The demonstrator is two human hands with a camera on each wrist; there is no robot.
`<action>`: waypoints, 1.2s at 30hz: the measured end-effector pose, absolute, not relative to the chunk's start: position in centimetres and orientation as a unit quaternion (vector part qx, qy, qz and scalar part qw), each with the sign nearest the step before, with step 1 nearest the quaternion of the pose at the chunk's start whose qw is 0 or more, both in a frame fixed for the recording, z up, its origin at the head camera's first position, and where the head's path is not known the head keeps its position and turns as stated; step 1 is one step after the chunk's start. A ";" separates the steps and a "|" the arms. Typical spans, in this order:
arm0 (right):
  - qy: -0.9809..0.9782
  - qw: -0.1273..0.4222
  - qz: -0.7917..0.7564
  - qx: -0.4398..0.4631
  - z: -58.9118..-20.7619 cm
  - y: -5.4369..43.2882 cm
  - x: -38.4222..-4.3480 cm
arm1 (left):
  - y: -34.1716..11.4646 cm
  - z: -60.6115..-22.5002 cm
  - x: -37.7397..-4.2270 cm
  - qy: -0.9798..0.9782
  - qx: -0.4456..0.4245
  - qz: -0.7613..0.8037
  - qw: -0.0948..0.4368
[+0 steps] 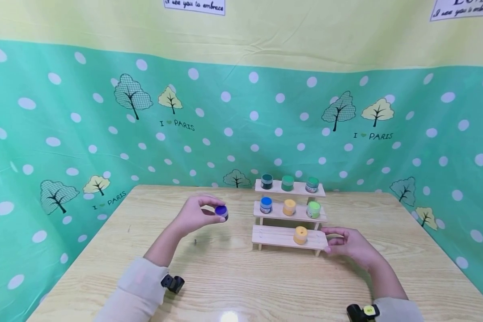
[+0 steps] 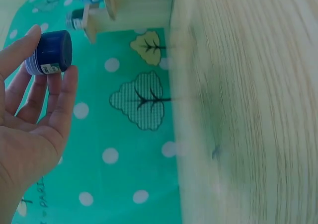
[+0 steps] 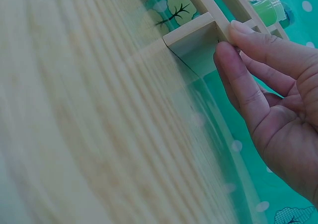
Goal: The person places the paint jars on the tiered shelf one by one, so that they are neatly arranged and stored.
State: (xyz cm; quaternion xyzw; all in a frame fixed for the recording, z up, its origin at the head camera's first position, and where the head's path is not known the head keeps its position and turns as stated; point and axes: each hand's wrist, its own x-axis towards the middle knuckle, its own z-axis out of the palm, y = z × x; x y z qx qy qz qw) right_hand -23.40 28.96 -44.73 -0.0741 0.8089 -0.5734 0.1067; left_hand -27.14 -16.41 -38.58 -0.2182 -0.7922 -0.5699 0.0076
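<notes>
My left hand (image 1: pixel 198 215) pinches a small dark blue paint jar (image 1: pixel 222 212) between thumb and fingers, above the table left of the rack. In the left wrist view the jar (image 2: pixel 53 52) shows a white label on its side. At the right end of a three-step wooden rack (image 1: pixel 275 235), my right hand (image 1: pixel 352 247) grips the lowest shelf's end with thumb and fingertips. One orange-yellow jar (image 1: pixel 300 235) sits on that shelf. The middle shelf bears a blue jar (image 1: pixel 266 205), another orange-yellow jar (image 1: pixel 289 207) and a light green jar (image 1: pixel 313 209).
Along the top shelf stand a dark green jar (image 1: pixel 267 181) and two green jars, one in the middle (image 1: pixel 287 182) and one at right (image 1: pixel 311 184). A tiny dark bit (image 1: pixel 195 242) lies on the wooden table (image 1: pixel 225 286). Behind hangs a polka-dot cloth (image 1: pixel 225 112).
</notes>
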 end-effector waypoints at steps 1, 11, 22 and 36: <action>0.809 0.107 -0.574 -0.074 -44.8 29.0 -23.4 | -16.2 -38.5 -27.0 -0.792 -0.221 -0.569 0.006; 0.809 0.106 -0.573 -0.070 -44.7 28.8 -23.3 | -13.8 -38.0 -25.8 -0.786 -0.252 -0.565 -0.001; 0.808 0.109 -0.574 -0.075 -44.7 28.9 -23.5 | -11.4 -38.0 -25.1 -0.784 -0.272 -0.558 -0.011; 0.811 0.105 -0.572 -0.060 -44.8 29.0 -23.6 | -7.7 -38.4 -24.9 -0.784 -0.287 -0.550 -0.020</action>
